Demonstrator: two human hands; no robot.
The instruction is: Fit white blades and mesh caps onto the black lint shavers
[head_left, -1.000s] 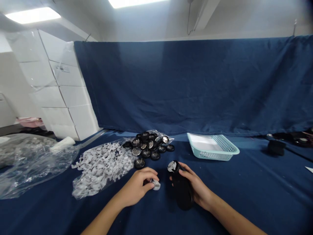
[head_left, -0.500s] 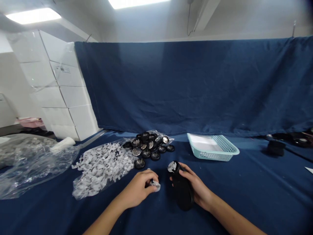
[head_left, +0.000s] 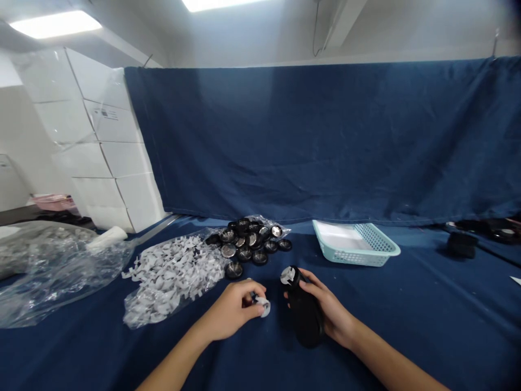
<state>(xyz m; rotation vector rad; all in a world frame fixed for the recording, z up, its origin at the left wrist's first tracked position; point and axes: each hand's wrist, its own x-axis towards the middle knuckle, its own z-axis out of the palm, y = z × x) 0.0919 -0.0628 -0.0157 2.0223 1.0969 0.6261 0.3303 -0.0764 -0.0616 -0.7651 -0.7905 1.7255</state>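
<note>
My left hand (head_left: 238,308) pinches a small white plastic piece (head_left: 264,307) between thumb and fingers, low over the blue cloth. To its right, my right hand (head_left: 328,309) is wrapped round a black rounded device (head_left: 306,320). At the device's upper end sits a white fitting (head_left: 288,275). The two hands are apart. A pile of white plastic pieces (head_left: 175,277) lies on a clear bag left of my left hand. Beyond my hands is a heap of round black caps (head_left: 244,253) with shiny insides.
A mint-green basket (head_left: 354,256) with white paper inside stands behind my right hand. Stacked white boxes (head_left: 118,160) and a large clear bag (head_left: 61,260) are at the left. A blue curtain (head_left: 305,141) closes off the back. Dark items (head_left: 462,245) lie far right.
My left hand has turned the white piece slightly and shifted a little to the right. My right hand still holds the black device in nearly the same place.
</note>
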